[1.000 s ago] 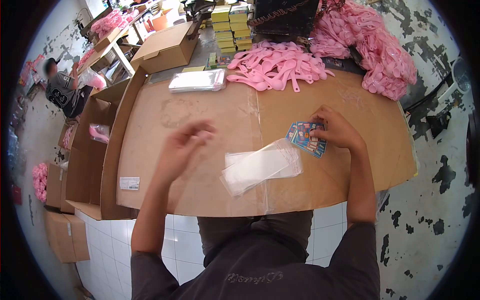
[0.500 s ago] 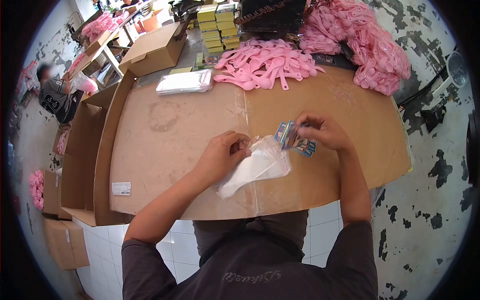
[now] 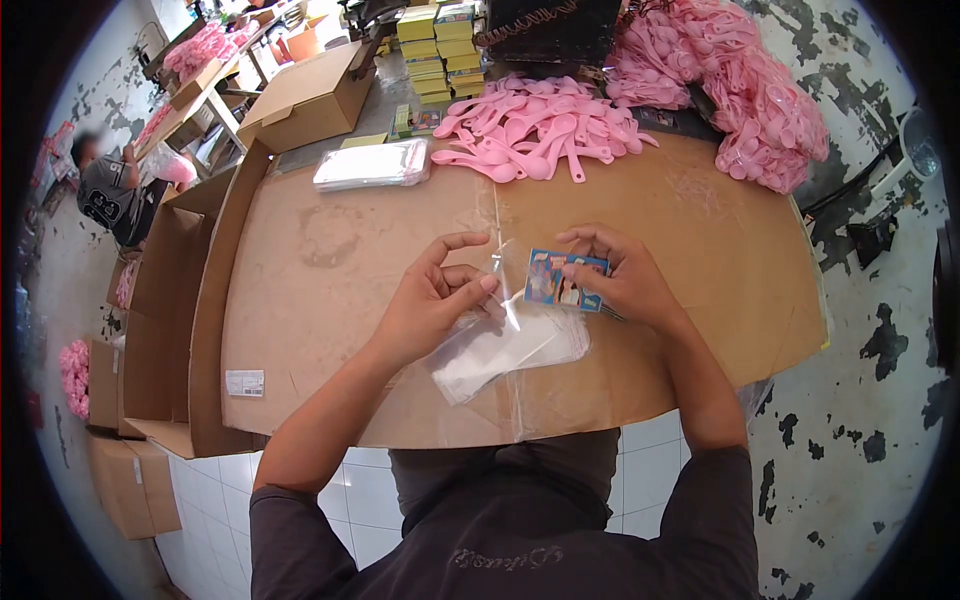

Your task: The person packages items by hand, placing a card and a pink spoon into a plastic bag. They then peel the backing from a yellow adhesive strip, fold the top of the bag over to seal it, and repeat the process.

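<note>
My right hand (image 3: 625,275) grips a small blue printed card (image 3: 552,283) by its right side, thumb on its face, with other card edges showing below the fingers. To the left of the card, my left hand (image 3: 445,295) pinches a clear plastic bag (image 3: 508,290) between thumb and fingers, its index finger raised. The bag stands up, its glossy side facing the card's left edge. Under both hands lies a fanned stack of clear plastic bags (image 3: 515,355) on the cardboard-covered table (image 3: 330,300).
A heap of pink plastic spoons (image 3: 545,130) lies at the back, beside a pack of clear bags (image 3: 372,165). Behind are stacks of cards (image 3: 440,55) and bagged pink spoons (image 3: 760,110). Open cardboard boxes (image 3: 175,310) line the left edge; another person (image 3: 110,190) is beyond.
My right hand has taken the cards up off the table and turned them face up, moving slightly left. My left hand has lifted a clear bag from the stack.
</note>
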Demonstrator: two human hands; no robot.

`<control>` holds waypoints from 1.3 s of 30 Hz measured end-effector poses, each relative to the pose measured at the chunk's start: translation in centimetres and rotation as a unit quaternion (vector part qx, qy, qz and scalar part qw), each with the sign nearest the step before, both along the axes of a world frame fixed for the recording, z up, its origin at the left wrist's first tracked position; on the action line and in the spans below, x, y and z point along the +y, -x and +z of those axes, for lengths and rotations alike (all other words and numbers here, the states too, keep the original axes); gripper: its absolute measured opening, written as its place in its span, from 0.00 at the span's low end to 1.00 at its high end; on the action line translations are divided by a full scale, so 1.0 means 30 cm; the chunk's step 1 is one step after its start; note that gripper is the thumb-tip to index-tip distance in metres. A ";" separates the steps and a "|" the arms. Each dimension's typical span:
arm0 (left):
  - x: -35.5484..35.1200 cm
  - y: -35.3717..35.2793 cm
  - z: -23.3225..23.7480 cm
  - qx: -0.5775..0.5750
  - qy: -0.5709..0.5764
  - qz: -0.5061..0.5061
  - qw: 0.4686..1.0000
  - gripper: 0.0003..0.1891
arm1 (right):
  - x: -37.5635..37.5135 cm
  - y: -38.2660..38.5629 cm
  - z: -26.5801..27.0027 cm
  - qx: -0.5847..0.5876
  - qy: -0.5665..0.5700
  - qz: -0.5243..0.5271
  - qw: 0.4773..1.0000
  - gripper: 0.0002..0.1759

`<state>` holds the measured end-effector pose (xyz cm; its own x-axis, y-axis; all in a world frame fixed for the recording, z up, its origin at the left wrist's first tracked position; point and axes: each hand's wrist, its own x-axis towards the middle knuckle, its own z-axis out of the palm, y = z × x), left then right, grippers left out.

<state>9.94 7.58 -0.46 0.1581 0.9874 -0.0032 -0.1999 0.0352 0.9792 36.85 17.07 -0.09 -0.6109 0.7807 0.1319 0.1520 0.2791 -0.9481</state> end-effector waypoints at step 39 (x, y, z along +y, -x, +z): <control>-0.035 -0.041 -0.023 0.148 -0.046 0.003 0.988 0.26 | -0.053 0.082 -0.009 -0.003 -0.139 0.077 0.987 0.12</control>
